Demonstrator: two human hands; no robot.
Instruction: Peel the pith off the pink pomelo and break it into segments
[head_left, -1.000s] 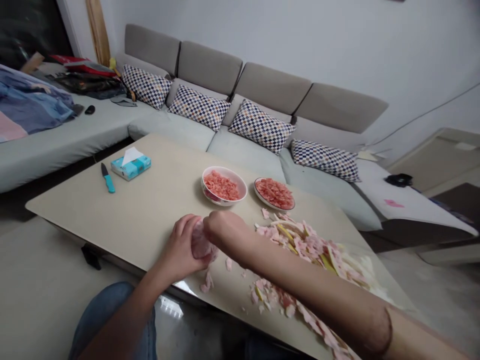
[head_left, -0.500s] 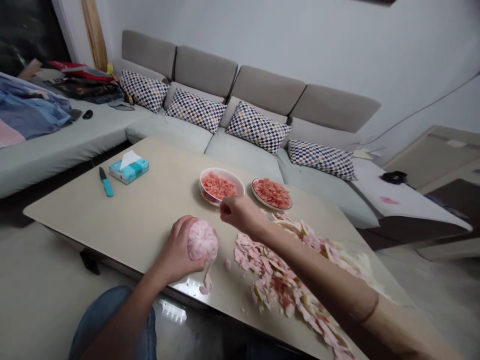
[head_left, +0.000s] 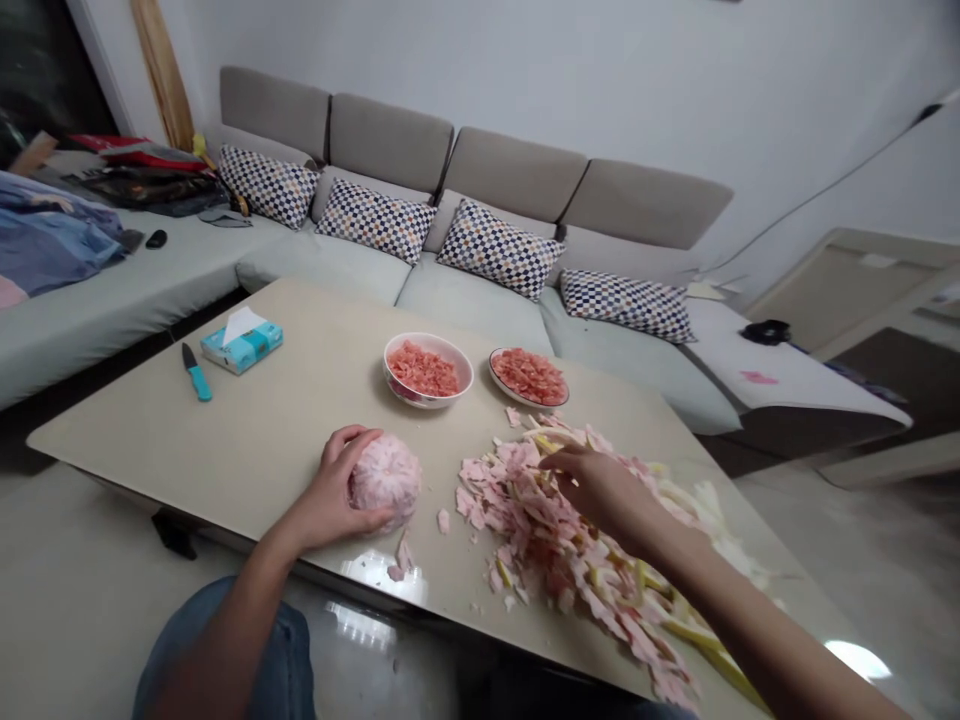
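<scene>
My left hand (head_left: 341,490) is wrapped round the left side of a peeled pomelo (head_left: 387,480), a pale pink ball with whitish pith, low over the table's near side. My right hand (head_left: 596,490) hovers at a heap of peel scraps (head_left: 517,480), its fingers bent and slightly apart, with nothing visible in them. The heap mixes pink membrane pieces with yellow-green rind strips. A few loose bits of pith (head_left: 403,555) lie just below the pomelo.
Behind my hands stand a bowl of pink pomelo flesh (head_left: 424,370) and a dark-rimmed plate of the same flesh (head_left: 529,377). A blue-handled knife (head_left: 198,380) and a tissue pack (head_left: 242,343) lie left on the cream table (head_left: 315,340). A grey sofa (head_left: 472,300) runs behind.
My right hand has left the pomelo, swung right and come down at the peel heap, its fingers loosening. My left hand keeps hold of the pomelo. The view has shifted slightly.
</scene>
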